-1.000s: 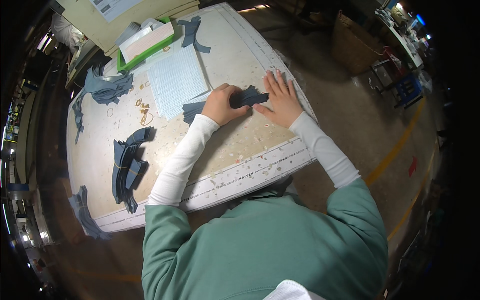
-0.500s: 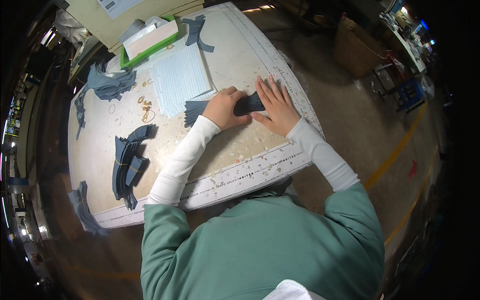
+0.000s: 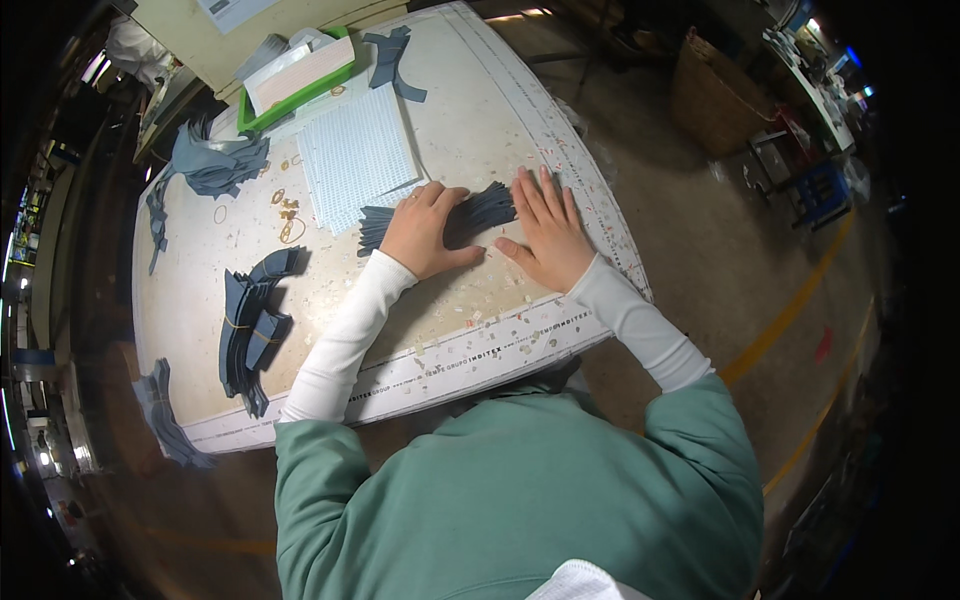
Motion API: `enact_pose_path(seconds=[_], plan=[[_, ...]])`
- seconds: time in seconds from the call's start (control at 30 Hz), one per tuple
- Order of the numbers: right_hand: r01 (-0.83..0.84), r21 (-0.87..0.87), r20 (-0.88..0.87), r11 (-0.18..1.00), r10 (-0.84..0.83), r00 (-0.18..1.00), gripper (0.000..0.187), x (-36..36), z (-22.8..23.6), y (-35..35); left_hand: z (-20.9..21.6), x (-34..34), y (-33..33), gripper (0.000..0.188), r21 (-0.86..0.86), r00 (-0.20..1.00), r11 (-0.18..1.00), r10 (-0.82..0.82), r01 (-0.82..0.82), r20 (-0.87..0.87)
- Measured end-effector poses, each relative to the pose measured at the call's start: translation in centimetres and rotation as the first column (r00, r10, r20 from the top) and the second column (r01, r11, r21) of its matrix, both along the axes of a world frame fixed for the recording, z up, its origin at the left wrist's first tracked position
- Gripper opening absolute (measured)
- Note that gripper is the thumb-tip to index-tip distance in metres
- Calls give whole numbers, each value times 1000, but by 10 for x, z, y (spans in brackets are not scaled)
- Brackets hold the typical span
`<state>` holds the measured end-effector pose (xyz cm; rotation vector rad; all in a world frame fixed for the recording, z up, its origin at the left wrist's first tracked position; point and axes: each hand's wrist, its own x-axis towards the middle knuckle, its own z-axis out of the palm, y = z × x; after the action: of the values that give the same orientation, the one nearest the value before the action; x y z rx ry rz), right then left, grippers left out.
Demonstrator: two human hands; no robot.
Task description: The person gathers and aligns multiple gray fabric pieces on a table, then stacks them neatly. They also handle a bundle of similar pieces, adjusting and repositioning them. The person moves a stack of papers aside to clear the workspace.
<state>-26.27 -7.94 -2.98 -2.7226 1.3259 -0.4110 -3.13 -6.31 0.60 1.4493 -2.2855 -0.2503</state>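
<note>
A stack of dark blue cut pieces (image 3: 487, 207), thin and layered, lies on the white table (image 3: 470, 110) in front of me. My left hand (image 3: 422, 232) is wrapped over its middle, thumb on the near side and fingers on the far side. Part of the stack is hidden beneath that hand. At the stack's right end, my right hand (image 3: 552, 235) rests with fingers stretched out and thumb apart, close beside the ends of the pieces. Whether it touches them I cannot tell.
Left of my arm lies a banded bundle of blue pieces (image 3: 237, 330). More blue pieces (image 3: 215, 165) are heaped farther back. Printed sheets (image 3: 355, 150), loose rubber bands (image 3: 288, 212) and a green tray (image 3: 300, 97) stand beyond. Scraps dot the table's near side.
My left hand has shifted slightly left and nearer with the stack. My right hand has drawn a little nearer, and more of the stack's right part shows between the hands.
</note>
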Motion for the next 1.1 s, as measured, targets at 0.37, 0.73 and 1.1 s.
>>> enact_pose_path(seconds=[0.37,0.73,1.1], plan=[[-3,5,-110,1000,3,994,97,9,3,-15,1,1,12,52,40,997,999,35,-32,-71],[-221,40,-26,974,223,975,78,16,17,-3,-1,1,18,45,-4,996,999,37,-38,-79],[-338,-77,538,938,324,778,23,85,57,-87,51,57,45,39,185,370,982,157,41,-916]])
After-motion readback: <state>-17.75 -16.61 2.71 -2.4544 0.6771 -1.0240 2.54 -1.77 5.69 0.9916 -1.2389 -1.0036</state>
